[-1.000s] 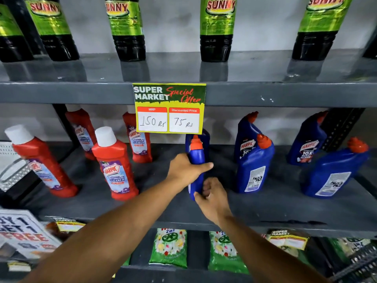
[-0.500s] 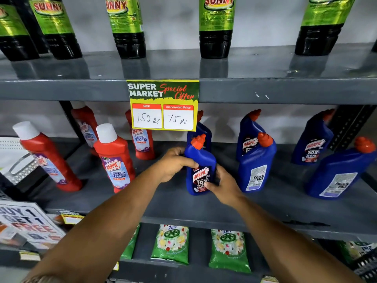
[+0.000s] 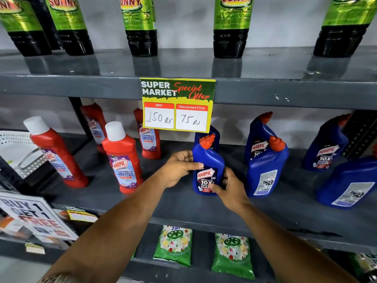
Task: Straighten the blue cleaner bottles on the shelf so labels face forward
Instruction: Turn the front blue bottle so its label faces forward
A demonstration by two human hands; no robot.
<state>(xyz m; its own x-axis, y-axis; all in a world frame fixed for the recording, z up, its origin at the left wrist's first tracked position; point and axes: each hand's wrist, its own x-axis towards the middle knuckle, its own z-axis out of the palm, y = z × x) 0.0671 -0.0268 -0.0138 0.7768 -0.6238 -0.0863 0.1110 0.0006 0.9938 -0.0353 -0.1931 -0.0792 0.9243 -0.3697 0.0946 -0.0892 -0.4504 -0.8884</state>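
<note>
A blue Harpic bottle (image 3: 208,160) with an orange cap stands on the grey middle shelf (image 3: 183,203), its front label facing me. My left hand (image 3: 179,166) grips its left side and my right hand (image 3: 230,188) holds its lower right. Just behind it stands another blue bottle (image 3: 214,135), mostly hidden. To the right, a blue bottle (image 3: 265,170) shows its white back label, with a forward-facing one (image 3: 257,139) behind it. At far right, one blue bottle (image 3: 326,148) faces forward and another (image 3: 350,180) shows its back label.
Several red Harpic bathroom cleaner bottles (image 3: 122,158) stand on the left of the same shelf. A yellow price card (image 3: 177,105) hangs from the upper shelf edge, over the held bottle. Green-labelled dark bottles (image 3: 140,25) line the top shelf. Green pouches (image 3: 175,246) lie below.
The held blue bottle turned from edge-on to label-forward between my hands. My right hand shifted from its base to its lower right side.
</note>
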